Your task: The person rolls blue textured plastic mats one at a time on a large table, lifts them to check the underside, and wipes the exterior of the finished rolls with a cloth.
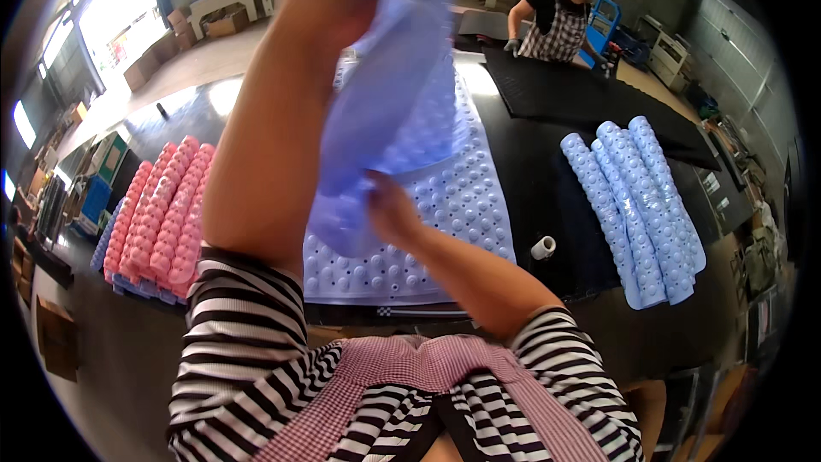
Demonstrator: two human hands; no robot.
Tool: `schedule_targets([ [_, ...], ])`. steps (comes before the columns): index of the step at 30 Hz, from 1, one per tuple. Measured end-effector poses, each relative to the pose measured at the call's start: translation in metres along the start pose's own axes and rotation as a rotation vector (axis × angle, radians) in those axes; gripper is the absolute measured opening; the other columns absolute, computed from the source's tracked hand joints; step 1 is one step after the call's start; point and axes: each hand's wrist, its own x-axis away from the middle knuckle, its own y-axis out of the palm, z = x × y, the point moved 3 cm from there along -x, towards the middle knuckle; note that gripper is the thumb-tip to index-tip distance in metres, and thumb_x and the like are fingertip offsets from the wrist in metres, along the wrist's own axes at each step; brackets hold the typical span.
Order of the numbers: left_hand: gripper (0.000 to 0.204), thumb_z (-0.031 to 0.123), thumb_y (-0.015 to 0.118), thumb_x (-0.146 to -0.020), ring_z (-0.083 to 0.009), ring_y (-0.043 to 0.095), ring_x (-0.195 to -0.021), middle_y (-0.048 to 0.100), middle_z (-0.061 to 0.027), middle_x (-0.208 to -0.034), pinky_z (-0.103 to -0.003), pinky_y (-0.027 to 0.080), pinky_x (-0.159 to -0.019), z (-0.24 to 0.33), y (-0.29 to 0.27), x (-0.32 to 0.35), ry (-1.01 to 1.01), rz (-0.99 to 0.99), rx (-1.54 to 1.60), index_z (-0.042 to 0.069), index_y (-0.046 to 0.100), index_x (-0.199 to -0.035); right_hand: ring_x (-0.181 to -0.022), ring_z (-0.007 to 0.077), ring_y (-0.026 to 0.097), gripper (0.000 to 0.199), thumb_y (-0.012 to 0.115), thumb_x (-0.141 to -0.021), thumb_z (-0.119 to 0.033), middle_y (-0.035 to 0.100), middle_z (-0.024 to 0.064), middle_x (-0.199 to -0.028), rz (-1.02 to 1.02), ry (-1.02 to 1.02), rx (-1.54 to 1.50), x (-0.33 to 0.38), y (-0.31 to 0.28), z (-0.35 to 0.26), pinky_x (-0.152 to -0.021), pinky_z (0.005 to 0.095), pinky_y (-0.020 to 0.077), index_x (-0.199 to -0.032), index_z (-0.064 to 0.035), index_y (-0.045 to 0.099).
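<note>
A blue bubbled bath mat (466,227) lies spread on the black table in front of me. Above it a second sheet of the same blue bath mat (368,111) is raised and curved, smeared by motion. My left hand (351,13) is lifted high at the top of the view, closed at the sheet's upper part, with its fingers largely hidden. Lower down, my right hand (391,210) is closed on the sheet's near end, just over the spread mat. Whether the raised sheet is joined to the mat beneath cannot be made out.
Rolled pink bath mats (162,210) are stacked at the left on blue ones. Several rolled blue mats (637,210) lie at the right. A small white roll (543,247) stands near the front edge. Across the table, a person (560,13) in a checked apron stands by a black sheet (581,94).
</note>
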Motion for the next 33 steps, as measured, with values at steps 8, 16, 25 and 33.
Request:
schedule_targets([
  [8, 0.072, 0.058, 0.039, -0.108, -0.0338, 0.043, -0.147, 0.041, -0.0206, -0.161, -0.046, 0.033, -0.123, -0.095, -0.001, 0.103, -0.414, -1.097, -0.706, 0.002, 0.046, -0.153, -0.131, 0.0288, 0.052, 0.063, 0.052, -0.101, -0.045, 0.056, 0.0168, -0.141, -0.477, 0.352, -1.090, 0.095, -0.030, 0.058, -0.110, 0.0482, 0.0397, -0.149, -0.0041, 0.048],
  [16, 0.051, 0.035, 0.062, -0.101, -0.0445, 0.057, -0.129, 0.061, -0.0284, -0.137, -0.048, 0.042, -0.112, -0.160, -0.416, 0.241, -0.501, 0.161, -1.494, -0.001, 0.059, -0.136, -0.143, 0.0377, 0.046, 0.086, 0.053, -0.099, -0.065, 0.050, 0.0192, -0.153, 0.088, 0.623, -1.413, 0.226, -0.106, 0.175, -0.120, 0.0531, 0.0335, -0.155, -0.0015, 0.037],
  [25, 0.056, 0.028, 0.077, -0.087, -0.0389, 0.068, -0.108, 0.070, -0.0259, -0.117, -0.042, 0.053, -0.095, -0.168, -0.448, 0.255, -0.923, 0.238, -1.071, -0.005, 0.059, -0.129, -0.125, 0.0304, 0.060, 0.052, 0.062, -0.094, -0.002, 0.059, 0.0199, -0.137, 0.389, 0.628, -0.285, 0.203, -0.088, 0.187, -0.108, 0.0400, 0.0457, -0.143, 0.0039, 0.046],
  [33, 0.038, 0.015, 0.071, -0.083, -0.0455, 0.066, -0.105, 0.068, -0.0278, -0.110, -0.047, 0.052, -0.090, -0.143, -0.403, 0.268, -0.635, 0.000, -1.412, -0.001, 0.057, -0.114, -0.145, 0.0380, 0.045, 0.072, 0.061, -0.094, -0.004, 0.044, 0.0282, -0.156, 0.292, 0.551, 0.038, 0.187, -0.106, 0.207, -0.120, 0.0395, 0.0334, -0.157, 0.0081, 0.030],
])
